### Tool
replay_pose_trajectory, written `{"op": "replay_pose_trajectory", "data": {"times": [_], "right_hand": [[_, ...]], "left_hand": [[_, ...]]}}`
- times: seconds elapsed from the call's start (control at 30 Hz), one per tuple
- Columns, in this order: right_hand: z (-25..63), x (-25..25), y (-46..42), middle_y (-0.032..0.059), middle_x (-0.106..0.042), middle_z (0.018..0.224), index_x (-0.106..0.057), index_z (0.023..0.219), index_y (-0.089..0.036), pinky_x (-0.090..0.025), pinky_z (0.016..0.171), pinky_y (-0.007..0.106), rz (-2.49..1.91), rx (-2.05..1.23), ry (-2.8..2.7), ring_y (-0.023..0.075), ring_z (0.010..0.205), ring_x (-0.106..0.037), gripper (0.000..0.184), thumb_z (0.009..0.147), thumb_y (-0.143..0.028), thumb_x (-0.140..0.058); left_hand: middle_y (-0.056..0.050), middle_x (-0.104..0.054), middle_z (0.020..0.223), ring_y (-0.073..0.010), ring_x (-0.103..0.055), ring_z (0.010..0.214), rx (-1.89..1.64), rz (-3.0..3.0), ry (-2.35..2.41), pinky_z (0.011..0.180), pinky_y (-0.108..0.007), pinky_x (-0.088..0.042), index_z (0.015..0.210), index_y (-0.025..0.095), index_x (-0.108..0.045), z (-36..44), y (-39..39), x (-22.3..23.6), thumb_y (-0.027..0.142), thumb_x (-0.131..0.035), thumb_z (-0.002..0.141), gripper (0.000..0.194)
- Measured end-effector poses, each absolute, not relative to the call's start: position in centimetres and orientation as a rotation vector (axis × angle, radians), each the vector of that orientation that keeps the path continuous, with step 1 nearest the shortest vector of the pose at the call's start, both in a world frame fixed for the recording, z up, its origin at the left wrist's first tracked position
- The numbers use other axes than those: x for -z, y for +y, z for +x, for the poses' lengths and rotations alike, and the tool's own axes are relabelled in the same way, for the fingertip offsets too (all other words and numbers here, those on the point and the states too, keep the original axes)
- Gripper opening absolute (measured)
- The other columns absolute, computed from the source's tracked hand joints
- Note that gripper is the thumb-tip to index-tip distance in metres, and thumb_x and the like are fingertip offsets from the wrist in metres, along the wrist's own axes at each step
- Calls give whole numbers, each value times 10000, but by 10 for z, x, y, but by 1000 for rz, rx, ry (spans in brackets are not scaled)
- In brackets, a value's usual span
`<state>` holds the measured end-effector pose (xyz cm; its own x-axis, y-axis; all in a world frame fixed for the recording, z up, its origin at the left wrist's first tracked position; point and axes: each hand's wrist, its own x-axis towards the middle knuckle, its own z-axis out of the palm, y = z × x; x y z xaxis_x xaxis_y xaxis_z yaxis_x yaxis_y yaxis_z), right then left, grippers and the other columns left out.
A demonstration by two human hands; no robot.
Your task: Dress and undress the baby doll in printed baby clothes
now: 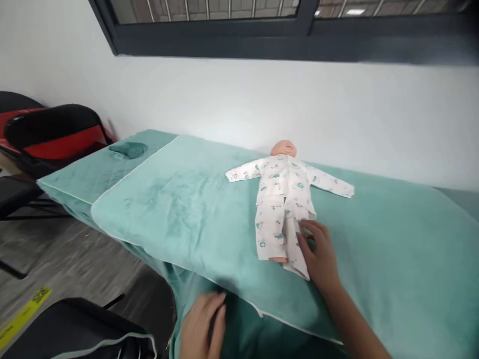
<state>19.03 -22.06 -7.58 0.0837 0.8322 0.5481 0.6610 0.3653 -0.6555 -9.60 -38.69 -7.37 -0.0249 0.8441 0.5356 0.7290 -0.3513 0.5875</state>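
Observation:
A baby doll [284,148] lies on its back on the teal bed cover, its head toward the wall. It wears a white printed long-sleeved top [286,177] with both sleeves spread out and matching white printed pants [271,229]. At the doll's leg on the right, my right hand [318,254] has thumb and fingers curled at the side of the pants, gripping the cloth. A bit of the doll's skin shows below the other pant leg. Slightly blurred, my left hand [204,326] hovers by the bed's front edge, thumb and fingers apart, holding nothing.
The teal covered bed [168,199] runs along a white wall [187,94] under a dark-framed window. A face hole opens at its left end. Black and red folding chairs [56,132] stand at the left, and a black chair or bag [75,329] is at the lower left.

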Motion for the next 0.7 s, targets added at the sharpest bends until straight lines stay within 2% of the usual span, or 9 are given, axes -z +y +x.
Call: {"op": "replay_pose_trajectory", "data": {"times": [0.07,0.17,0.23,0.3,0.43,0.57,0.7], "right_hand": [[189,78,-227,118,-599,1188,-608,1180,-224,-542,800,395,-1398,-298,-1558,242,1050,-599,323,911,-402,-593],[187,68,-208,89,-630,1078,-601,1143,-218,-517,798,400,-1430,-262,-1499,228,950,-604,325,897,-430,-590],[186,54,-182,90,-630,1055,-594,1131,-204,-503,804,400,-1449,-204,-1538,224,912,-598,329,890,-428,-575],[184,35,-152,114,-617,1088,-582,1138,-179,-492,822,396,-1493,-144,-1613,225,909,-593,354,884,-424,-563],[174,-4,-102,140,-628,1066,-584,1062,-165,-454,810,387,-1758,-51,-1788,255,898,-596,358,889,-475,-539],[159,-19,-78,168,-642,982,-587,940,-174,-402,730,373,-1948,-51,-1857,292,862,-603,321,896,-484,-517],[165,-18,-68,86,-630,763,-578,772,-204,-374,690,335,-1825,-181,-1827,244,766,-580,194,853,-379,-563]], "left_hand": [[-85,-723,1002,-203,-698,943,-1508,2186,1564,841,-326,-585,1165,214,-637,-70,-328,67,140,-548,919,272],[-101,-686,1084,-208,-648,1029,-1643,2102,1467,916,-361,-551,1153,190,-644,-29,-231,43,210,-531,957,227],[-105,-670,1146,-218,-614,1110,-1614,2038,1414,999,-393,-505,1159,185,-651,-6,-175,23,223,-515,964,240],[-108,-658,1183,-202,-607,1135,-1489,1932,1392,1018,-364,-483,1163,167,-655,11,-133,7,174,-479,962,268],[-138,-684,1125,-211,-637,1043,-1285,1844,1437,980,-346,-481,1135,118,-680,34,-86,-9,199,-530,931,266],[-120,-721,1021,-219,-649,949,-1183,1824,1460,917,-353,-487,944,142,-727,40,-63,-8,203,-538,907,202],[-76,-732,870,-198,-649,842,-1113,1846,1397,840,-320,-494,784,153,-712,32,-51,-7,186,-550,870,186]]}}
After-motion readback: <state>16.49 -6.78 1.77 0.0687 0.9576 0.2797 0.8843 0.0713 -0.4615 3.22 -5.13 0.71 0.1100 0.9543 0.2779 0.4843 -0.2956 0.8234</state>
